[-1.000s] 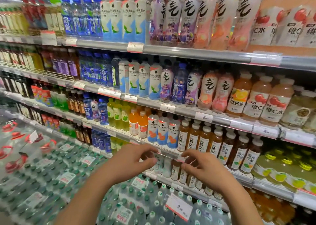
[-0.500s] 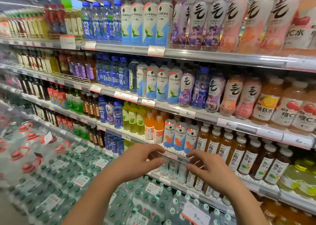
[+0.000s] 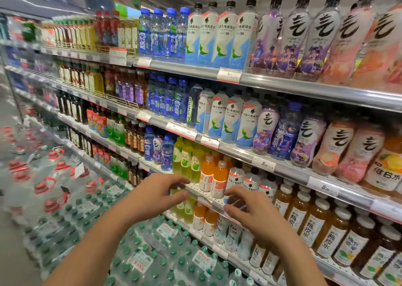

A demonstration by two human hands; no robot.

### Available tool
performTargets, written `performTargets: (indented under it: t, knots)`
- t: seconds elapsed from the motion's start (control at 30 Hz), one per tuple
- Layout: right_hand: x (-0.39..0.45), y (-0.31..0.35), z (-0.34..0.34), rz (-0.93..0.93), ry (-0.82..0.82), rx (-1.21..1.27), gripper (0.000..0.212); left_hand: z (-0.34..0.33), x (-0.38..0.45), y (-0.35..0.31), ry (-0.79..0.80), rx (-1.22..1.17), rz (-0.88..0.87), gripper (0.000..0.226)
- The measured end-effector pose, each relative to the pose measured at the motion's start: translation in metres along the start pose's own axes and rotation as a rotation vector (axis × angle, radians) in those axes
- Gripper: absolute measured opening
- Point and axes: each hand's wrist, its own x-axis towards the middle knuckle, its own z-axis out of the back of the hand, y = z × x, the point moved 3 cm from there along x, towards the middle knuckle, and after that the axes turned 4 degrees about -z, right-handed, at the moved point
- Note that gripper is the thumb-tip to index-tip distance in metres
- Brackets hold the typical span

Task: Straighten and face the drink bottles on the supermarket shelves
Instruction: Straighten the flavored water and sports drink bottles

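Rows of drink bottles fill several shelves. On the third shelf down stand yellow-green bottles (image 3: 187, 159), two orange bottles (image 3: 214, 177) and white-and-red capped bottles (image 3: 237, 177). My left hand (image 3: 156, 195) hovers in front of the shelf edge (image 3: 208, 200) below the yellow-green bottles, fingers spread, holding nothing. My right hand (image 3: 250, 209) is just right of it, fingers curled apart at the same shelf edge below the white bottles, also empty. Brown tea bottles (image 3: 313, 218) stand to the right of my right hand.
Shrink-wrapped packs of water bottles (image 3: 141, 257) with green caps are stacked on the floor below my arms. Large jugs with red handles (image 3: 52, 190) sit at the lower left. Price tags (image 3: 228, 74) line the shelf edges. The aisle runs off to the left.
The view has swung left and up along the shelves. Both hands have shifted left along the third shelf's edge, from the tea and white bottles toward the orange and yellow-green ones.
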Motion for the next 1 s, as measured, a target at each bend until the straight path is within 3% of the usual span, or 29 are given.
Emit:
performTargets:
  t: [0.27,0.47,0.6,0.77,1.0]
  knots:
    - [0.092,0.040,-0.027,-0.003,-0.053,0.005,0.033,0.050,0.059,0.115,-0.096,0.095,-0.036,0.038]
    - [0.152,0.065,-0.055,-0.134,-0.109,0.020,0.035,0.070,0.121,0.228,-0.027,0.113,-0.002,0.049]
    - [0.176,0.070,-0.061,-0.226,-0.138,-0.007,0.031,0.065,0.172,0.294,0.050,0.141,0.045,0.072]
    - [0.201,0.075,-0.080,-0.286,-0.184,-0.011,0.027,0.057,0.221,0.379,0.090,0.033,0.169,0.063]
    - [0.204,0.072,-0.090,-0.441,-0.204,-0.038,0.020,0.033,0.294,0.439,0.044,-0.076,0.193,0.078]
